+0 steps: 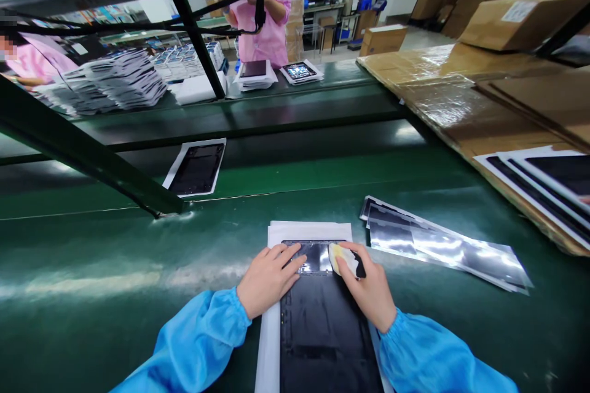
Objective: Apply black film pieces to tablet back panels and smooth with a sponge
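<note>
A flat black panel (325,325) lies on white sheets (268,344) in front of me. Across its far end is a shiny clear film strip (316,256). My left hand (271,276) rests there with fingers spread, fingertips on the strip's left part. In my right hand (366,285) is a small white, yellowish and black pad (345,260), pinched between thumb and fingers and touching the strip's right end. The exact kind of pad is not clear. Right of the panel lie several loose clear and dark film strips (442,245).
Another black panel on white paper (196,167) lies further back, near a slanted green post (92,153). Cardboard (428,83) with stacked panels (548,178) covers the right side. Across the bench, a person in pink (262,24) stands behind stacked panels (255,77). Black cables (207,12) hang overhead.
</note>
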{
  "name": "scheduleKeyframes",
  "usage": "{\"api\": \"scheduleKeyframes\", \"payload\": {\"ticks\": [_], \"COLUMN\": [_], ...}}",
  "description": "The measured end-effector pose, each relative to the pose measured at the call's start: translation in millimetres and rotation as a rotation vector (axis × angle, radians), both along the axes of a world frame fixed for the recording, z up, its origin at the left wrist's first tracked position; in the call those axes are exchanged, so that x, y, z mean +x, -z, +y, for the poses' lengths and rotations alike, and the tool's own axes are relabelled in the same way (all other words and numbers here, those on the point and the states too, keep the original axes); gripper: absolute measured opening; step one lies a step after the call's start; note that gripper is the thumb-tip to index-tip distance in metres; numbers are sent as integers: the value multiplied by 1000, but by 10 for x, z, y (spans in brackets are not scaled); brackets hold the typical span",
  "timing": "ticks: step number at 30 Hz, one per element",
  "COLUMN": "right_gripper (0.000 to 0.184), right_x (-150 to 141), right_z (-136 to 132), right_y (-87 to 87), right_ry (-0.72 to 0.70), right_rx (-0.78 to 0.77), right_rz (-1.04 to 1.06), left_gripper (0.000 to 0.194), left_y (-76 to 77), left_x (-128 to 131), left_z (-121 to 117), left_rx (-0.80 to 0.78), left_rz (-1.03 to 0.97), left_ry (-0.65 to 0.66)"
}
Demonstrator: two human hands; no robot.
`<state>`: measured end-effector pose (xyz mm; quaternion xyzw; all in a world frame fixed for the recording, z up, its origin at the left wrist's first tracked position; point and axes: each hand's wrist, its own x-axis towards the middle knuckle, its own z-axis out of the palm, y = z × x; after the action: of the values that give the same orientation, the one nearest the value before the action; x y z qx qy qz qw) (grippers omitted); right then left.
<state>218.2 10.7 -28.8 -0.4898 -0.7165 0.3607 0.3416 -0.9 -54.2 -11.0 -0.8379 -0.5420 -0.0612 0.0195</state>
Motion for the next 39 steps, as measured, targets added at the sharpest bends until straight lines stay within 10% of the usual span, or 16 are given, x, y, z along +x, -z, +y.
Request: {"api": "scheduleKeyframes", "payload": {"ticks": [14,22,39], "right_gripper": [27,27,27], "right_x": [-486,-43,33], "right_z": [-32,76,-35], "right_y": [-72,-38,-45], "right_ry": [-157,65,17], "right_rx": [58,102,180], "right_rz": [-153,-246,-230], "left_gripper": [26,25,26], "left_y": [67,55,41], "left_x": [-255,-262,-255], "left_z": [49,43,58], "left_rx": [-1,8,57], "left_rz": [-182,-175,-169], "left_ry": [213,220,241]}}
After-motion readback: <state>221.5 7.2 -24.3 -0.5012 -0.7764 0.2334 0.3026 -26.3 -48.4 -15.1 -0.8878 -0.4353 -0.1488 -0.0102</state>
